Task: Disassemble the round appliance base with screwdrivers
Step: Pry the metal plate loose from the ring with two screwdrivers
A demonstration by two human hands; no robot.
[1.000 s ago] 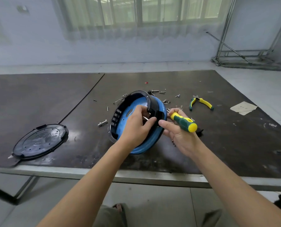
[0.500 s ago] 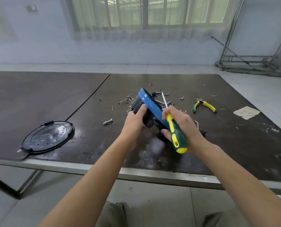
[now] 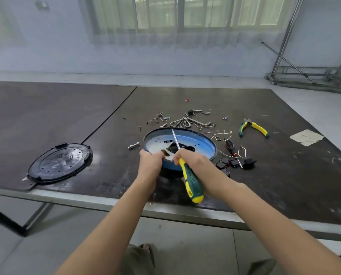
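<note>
The round blue base (image 3: 195, 144) lies flat on the bench (image 3: 66, 120), your left hand (image 3: 150, 163) with its grip clamped on the near rim, your right hand (image 3: 197, 165) with its grip clamped on the screwdriver (image 3: 192, 182) slanting over it, loose screws (image 3: 166, 117) just behind the base.

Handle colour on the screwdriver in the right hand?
The screwdriver handle is dark green with yellow at the collar and butt. The head view shows it best.

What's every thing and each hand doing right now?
Blue base: lying flat on the table.
Screwdriver: shaft slanting over the base.
Left hand: grips the base's near rim.
Right hand: grips the screwdriver handle.
Black cover: detached, flat on the table.
Pliers: lying unused on the table.
Screws: loose, scattered around the base.
</note>
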